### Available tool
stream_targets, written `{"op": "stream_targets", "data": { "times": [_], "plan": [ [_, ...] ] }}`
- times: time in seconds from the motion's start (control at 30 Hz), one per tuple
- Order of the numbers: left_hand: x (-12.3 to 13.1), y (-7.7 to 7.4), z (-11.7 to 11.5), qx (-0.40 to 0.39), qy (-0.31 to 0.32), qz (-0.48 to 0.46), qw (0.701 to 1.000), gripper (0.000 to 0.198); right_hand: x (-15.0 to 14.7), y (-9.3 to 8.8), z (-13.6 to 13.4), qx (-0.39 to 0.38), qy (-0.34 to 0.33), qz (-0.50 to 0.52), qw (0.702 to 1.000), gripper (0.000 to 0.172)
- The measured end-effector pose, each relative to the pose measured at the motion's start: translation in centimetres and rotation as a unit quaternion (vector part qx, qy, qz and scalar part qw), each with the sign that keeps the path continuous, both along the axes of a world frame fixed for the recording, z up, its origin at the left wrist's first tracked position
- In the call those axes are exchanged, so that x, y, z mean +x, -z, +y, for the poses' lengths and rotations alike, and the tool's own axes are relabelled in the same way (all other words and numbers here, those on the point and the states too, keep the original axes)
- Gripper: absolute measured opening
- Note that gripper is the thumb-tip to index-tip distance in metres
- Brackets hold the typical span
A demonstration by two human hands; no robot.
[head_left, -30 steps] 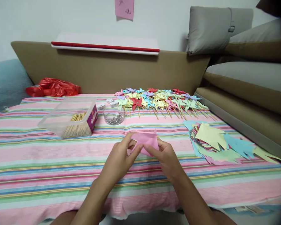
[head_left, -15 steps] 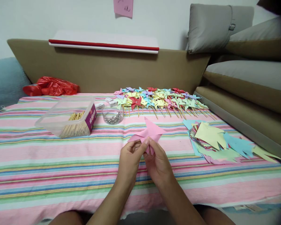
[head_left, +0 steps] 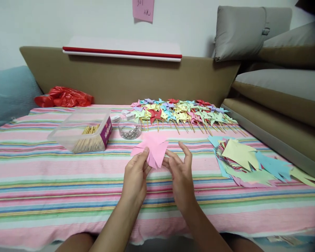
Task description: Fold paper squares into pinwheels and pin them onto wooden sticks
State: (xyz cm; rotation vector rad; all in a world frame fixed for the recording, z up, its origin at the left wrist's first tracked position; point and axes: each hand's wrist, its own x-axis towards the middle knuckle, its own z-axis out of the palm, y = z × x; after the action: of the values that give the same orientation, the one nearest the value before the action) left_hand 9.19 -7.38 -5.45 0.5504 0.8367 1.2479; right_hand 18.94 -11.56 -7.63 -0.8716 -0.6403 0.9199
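Observation:
A pink paper pinwheel sheet (head_left: 155, 148), cut into blades, is pinched at its lower left by my left hand (head_left: 135, 175). Its blades lie spread out, with no stick on it that I can see. My right hand (head_left: 182, 175) is beside the sheet's right edge, fingers apart; some fingertips are close to the paper, and I cannot tell whether they touch it. Beyond the sheet stands a clear round tub (head_left: 130, 131) of small silver metal pieces. Left of that is a plastic box (head_left: 80, 133) with many thin wooden sticks.
Many finished paper pinwheels (head_left: 178, 113) on sticks lie at the back. Cut paper sheets (head_left: 240, 154) are piled at the right on the striped cloth (head_left: 68, 185). A red plastic bag (head_left: 68, 97) lies back left. Stacked cushions (head_left: 280, 84) border the right side.
My right hand has let go of the pink paper and opened to the right. The paper has flattened out and moved left in my left hand. The view has shifted slightly.

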Motion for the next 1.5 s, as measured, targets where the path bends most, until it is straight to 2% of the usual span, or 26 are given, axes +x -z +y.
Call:
{"op": "stream_targets", "data": {
  "times": [0.03,0.13,0.2,0.3,0.57,0.77,1.5],
  "plan": [
    [-0.2,-0.1,0.1,-0.005,-0.003,-0.001,1.000,0.030,0.1,0.0,-0.1,0.012,-0.006,-0.052,0.999,0.053],
    [-0.6,-0.3,0.2,-0.005,0.001,0.002,1.000,0.030,0.4,0.1,-0.3,0.025,-0.037,-0.160,0.986,0.027],
    [-0.5,-0.4,0.0,0.003,0.002,0.014,1.000,0.031,0.5,0.2,-0.4,0.020,-0.041,-0.182,0.982,0.015],
    [-0.4,-0.4,-0.1,0.018,-0.002,0.035,0.999,0.036,0.6,0.0,-0.3,0.009,-0.028,-0.185,0.982,0.008],
    [-0.1,0.1,-0.5,0.082,0.012,0.131,0.988,0.034,1.0,0.5,0.2,-0.038,0.000,-0.108,0.993,0.018],
    [0.2,0.3,-0.9,0.117,0.027,0.171,0.978,0.032,1.1,0.8,0.3,-0.044,0.010,-0.056,0.997,0.018],
    [0.5,0.5,-1.0,0.148,0.067,0.207,0.965,0.037,0.9,0.5,0.3,-0.067,0.052,-0.081,0.993,0.025]
  ]
}}
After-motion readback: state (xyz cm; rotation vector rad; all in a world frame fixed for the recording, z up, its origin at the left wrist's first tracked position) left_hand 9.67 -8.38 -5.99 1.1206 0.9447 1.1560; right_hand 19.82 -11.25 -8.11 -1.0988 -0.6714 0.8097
